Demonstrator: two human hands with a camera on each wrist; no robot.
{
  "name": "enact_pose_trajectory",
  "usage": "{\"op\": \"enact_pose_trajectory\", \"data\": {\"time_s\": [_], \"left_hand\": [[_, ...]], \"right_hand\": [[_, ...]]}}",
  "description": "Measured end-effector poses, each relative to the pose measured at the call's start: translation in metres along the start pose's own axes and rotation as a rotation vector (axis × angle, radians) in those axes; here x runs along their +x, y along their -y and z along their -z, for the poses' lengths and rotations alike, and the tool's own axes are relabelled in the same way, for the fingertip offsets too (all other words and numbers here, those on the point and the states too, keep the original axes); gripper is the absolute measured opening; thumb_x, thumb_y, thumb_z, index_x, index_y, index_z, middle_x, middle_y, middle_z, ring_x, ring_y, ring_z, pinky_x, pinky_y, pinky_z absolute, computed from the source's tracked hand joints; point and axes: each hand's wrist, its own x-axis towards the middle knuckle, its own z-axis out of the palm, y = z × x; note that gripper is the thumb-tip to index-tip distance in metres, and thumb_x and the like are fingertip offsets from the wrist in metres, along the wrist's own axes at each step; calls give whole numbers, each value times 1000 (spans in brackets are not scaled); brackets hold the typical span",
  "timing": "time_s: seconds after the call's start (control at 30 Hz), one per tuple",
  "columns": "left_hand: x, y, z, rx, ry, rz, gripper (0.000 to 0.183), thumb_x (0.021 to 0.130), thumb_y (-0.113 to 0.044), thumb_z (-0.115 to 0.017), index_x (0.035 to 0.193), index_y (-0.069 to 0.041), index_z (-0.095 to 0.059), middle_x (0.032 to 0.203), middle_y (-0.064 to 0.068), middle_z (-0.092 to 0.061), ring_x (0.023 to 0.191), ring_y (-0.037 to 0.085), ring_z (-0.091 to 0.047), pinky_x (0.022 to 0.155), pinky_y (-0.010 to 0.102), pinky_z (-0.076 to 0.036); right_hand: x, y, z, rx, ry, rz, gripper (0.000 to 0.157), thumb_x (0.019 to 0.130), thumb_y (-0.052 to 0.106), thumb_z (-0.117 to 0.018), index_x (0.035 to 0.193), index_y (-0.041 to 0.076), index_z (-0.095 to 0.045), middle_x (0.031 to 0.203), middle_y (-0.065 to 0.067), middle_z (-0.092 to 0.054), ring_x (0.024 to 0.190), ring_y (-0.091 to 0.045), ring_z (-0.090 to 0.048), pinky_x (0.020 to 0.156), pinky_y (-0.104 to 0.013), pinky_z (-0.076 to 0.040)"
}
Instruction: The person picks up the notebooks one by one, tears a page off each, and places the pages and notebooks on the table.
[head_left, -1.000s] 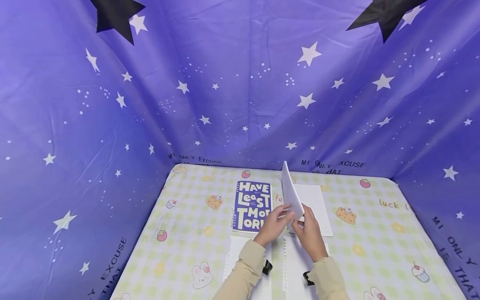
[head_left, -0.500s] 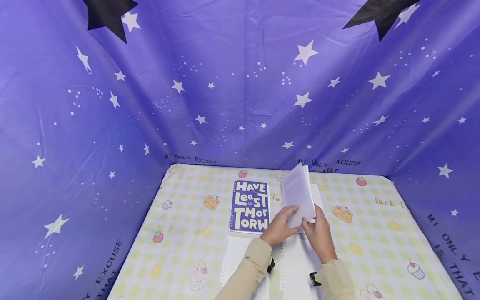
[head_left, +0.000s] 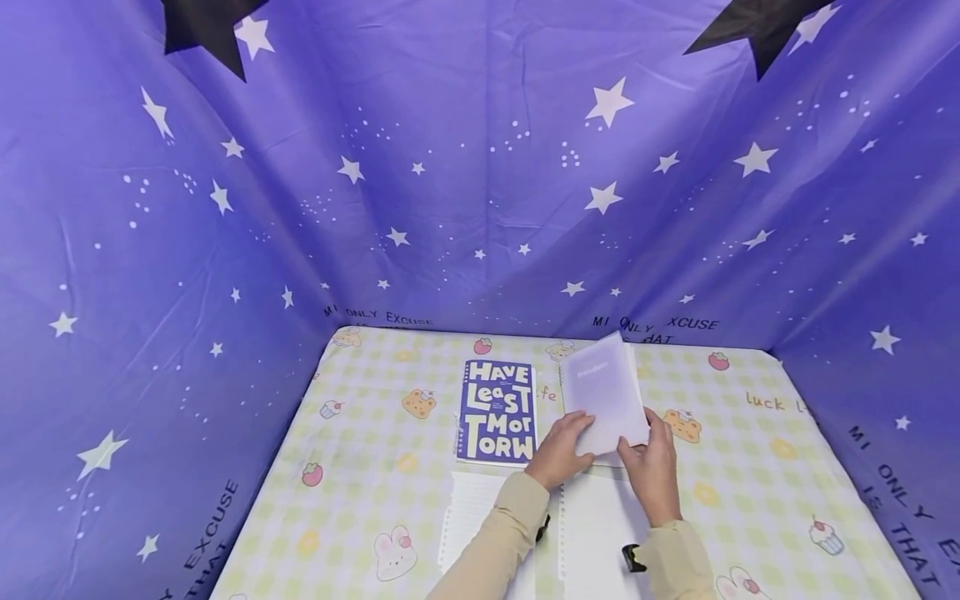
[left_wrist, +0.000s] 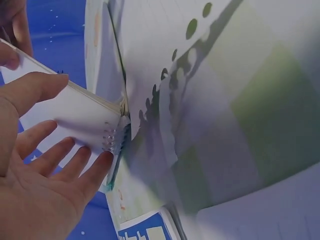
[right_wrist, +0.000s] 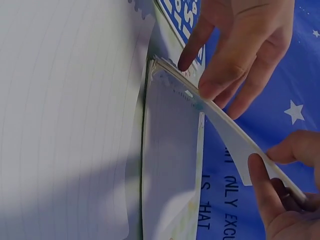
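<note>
A loose-leaf notebook [head_left: 603,396] with a whitish translucent cover is lifted off the table at its right side, its holed binding edge to the left. My left hand [head_left: 557,452] lies at its lower left corner; in the left wrist view, its thumb touches the bottom edge and its spread, fairly straight fingers [left_wrist: 65,150] lie along the cover. Gripping the lower right edge is my right hand [head_left: 652,471], the thumb on one face and fingers on the other, as the right wrist view shows. Lower pages or back cover [right_wrist: 170,150] lie under the raised part.
Left of the notebook lies a blue notebook [head_left: 497,410] with large white lettering. Nearer me are holed paper sheets at left [head_left: 467,517] and right [head_left: 600,533], partly under my forearms. A purple starred curtain [head_left: 487,167] borders the checked tablecloth [head_left: 360,475].
The raised part of the notebook has swung from nearly edge-on down to the right, exposing its cover. My right hand has moved right with it; my left hand has shifted little.
</note>
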Motion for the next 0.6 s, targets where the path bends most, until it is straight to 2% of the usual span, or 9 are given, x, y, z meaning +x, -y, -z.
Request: {"op": "enact_pose_trajectory", "data": {"time_s": [0.07,0.13,0.2,0.27,0.33,0.43,0.6], "left_hand": [[0,0,0,15,2,3,63,88,-18,-74,146,-13,-49,154,5,-43,142,21,-41,118,29,-33],[0,-1,0,24,7,7,62,87,-18,-74,145,-14,-51,154,5,-44,142,21,-41,118,29,-33],[1,-1,0,35,12,9,61,87,-19,-74,144,-15,-52,153,4,-44,141,21,-41,118,29,-33],[0,-1,-1,41,21,11,59,88,-19,-73,143,-15,-53,153,4,-45,141,20,-41,118,28,-33],[0,-1,-1,55,22,5,58,87,-18,-74,142,-15,-55,152,4,-46,140,20,-42,117,28,-34],[-1,1,-3,68,29,-1,57,87,-18,-74,140,-14,-56,151,4,-47,140,20,-43,117,27,-34],[-2,2,-4,88,41,-3,56,87,-19,-75,139,-14,-57,151,3,-48,140,18,-43,117,25,-34]], "right_hand": [[1,-2,1,-20,-7,-18,62,84,-7,-67,139,-14,-40,122,-30,-48,78,-37,-66,62,-12,-53],[1,-3,2,-37,-13,-36,62,83,-7,-68,138,-15,-41,125,-32,-48,85,-41,-65,71,-28,-58],[2,-5,3,-42,-20,-50,61,82,-7,-68,137,-16,-42,127,-34,-47,98,-46,-61,86,-46,-55],[2,-8,4,-47,-31,-59,62,82,-7,-68,136,-17,-42,128,-36,-46,111,-50,-54,99,-58,-46],[2,-11,4,-49,-39,-67,62,80,-7,-69,136,-18,-42,128,-37,-46,119,-53,-47,105,-61,-38],[1,-18,4,-63,-39,-95,64,80,-7,-69,136,-18,-42,127,-39,-44,120,-55,-45,107,-62,-36],[2,-29,4,-76,-5,-189,66,82,-4,-69,138,-19,-39,133,-39,-37,124,-54,-41,111,-62,-33]]}}
